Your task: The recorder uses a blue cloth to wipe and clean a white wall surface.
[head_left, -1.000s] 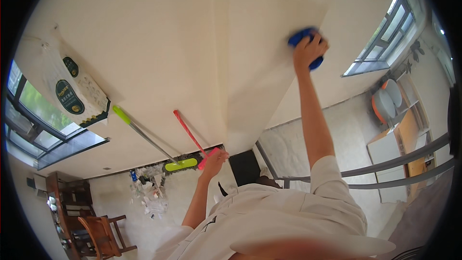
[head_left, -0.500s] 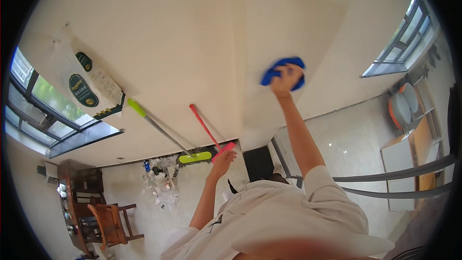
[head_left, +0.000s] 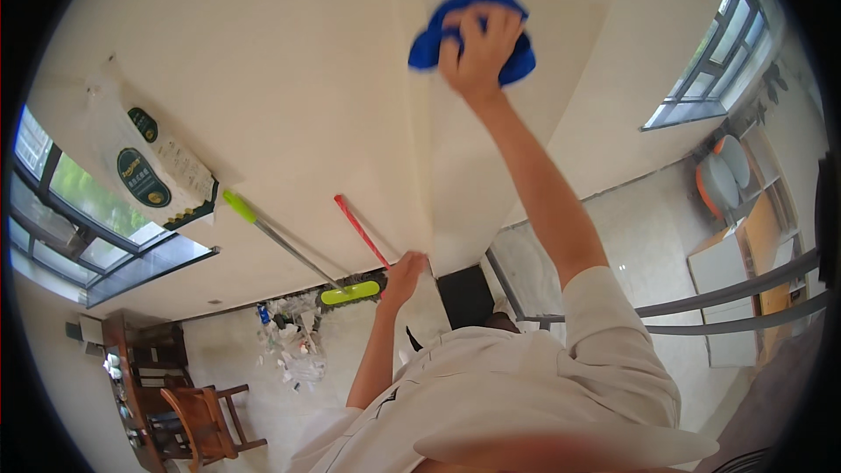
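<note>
My right hand (head_left: 480, 52), with the arm raised high, presses a bunched blue cloth (head_left: 523, 60) to the pale wall (head_left: 350, 61). The fingers are bent over the cloth, which is slightly blurred. Lower down, my left hand (head_left: 405, 278) hangs beside the wall corner, its fingers loosely apart and nothing visible in it. Behind that hand stands a red-handled broom (head_left: 359, 226) whose head is mostly hidden. Left of it, a broom with a grey and green handle (head_left: 293, 253) leans on the wall, its lime-green head (head_left: 350, 292) at the floor.
Litter (head_left: 293, 337) lies heaped on the floor. A wooden chair (head_left: 200, 420) stands by a dark table at the left. A packaged bundle (head_left: 158, 171) hangs on the wall near a window. Grey rails (head_left: 727, 302) cross at the right, near shelving (head_left: 771, 236). A black box-like object (head_left: 466, 298) sits at the corner.
My right hand and the blue cloth have moved up and to the left along the wall. My left hand has risen slightly and now hides the pink-red broom head.
</note>
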Motion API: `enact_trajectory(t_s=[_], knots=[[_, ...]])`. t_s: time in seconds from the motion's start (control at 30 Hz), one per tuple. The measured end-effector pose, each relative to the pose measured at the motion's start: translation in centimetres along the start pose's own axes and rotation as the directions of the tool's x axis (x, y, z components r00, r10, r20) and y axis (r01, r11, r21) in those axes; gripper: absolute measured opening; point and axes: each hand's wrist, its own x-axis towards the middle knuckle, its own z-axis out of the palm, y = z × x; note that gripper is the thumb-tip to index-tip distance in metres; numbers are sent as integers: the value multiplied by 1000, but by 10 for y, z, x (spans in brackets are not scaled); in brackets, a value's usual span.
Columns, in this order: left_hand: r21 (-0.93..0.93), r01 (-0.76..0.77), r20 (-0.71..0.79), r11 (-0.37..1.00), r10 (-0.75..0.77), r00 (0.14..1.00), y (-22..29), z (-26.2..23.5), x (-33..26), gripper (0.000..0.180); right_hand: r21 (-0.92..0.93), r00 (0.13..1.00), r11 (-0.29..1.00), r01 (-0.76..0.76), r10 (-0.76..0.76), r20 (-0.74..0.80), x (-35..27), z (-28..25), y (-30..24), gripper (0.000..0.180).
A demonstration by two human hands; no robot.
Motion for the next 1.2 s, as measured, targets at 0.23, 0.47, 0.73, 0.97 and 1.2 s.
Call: enact_trajectory(t_s=[0.23, 0.47, 0.73, 0.97, 1.2], knots=[[-51, 84, 95, 995, -79, 992, 56, 21, 31, 26, -278, 928, 917, -285, 337, 159, -180, -64, 23, 17], [-108, -180, -15, 978, 180, 984, 133, 24, 57, 24, -435, 840, 720, -541, 483, -247, -40, -51, 114, 25], [-132, -134, -83, 982, 124, 989, 91, 54, 44, 21, -21, 989, 997, 68, -64, 134, 29, 15, -18, 21], [-10, -39, -119, 999, 38, 992, 101, 27, 34, 23, 31, 977, 998, 54, -59, 204, -156, -48, 45, 16], [59, 137, -330, 989, -110, 937, 61, 1, 2, 19, -1, 701, 734, -679, 648, -298, -48, -58, 115, 11]])
